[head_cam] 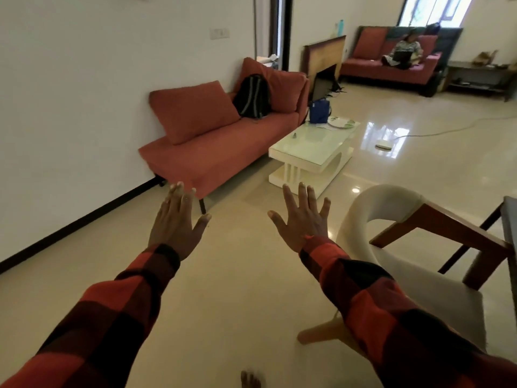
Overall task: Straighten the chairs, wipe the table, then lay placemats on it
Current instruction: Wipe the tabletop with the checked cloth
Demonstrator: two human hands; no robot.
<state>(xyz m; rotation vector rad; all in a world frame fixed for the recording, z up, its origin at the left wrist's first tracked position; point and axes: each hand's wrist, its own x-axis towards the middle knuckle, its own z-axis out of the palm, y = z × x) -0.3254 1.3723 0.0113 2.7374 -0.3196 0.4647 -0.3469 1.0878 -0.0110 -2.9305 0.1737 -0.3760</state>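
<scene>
White walls (84, 93) and glossy cream floor (237, 275); rust-red sofa (212, 141) beside a white coffee table (310, 148), bright window (436, 9) beyond.

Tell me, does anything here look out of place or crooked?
The white chair at right sits angled away from the dark table edge. A white cable and a small white disc lie on the floor.

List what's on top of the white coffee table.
On the white coffee table: a blue bag at the far end, a plate beside it, papers between them, and a small green item near the left edge. What the bag hides cannot be seen.
</scene>
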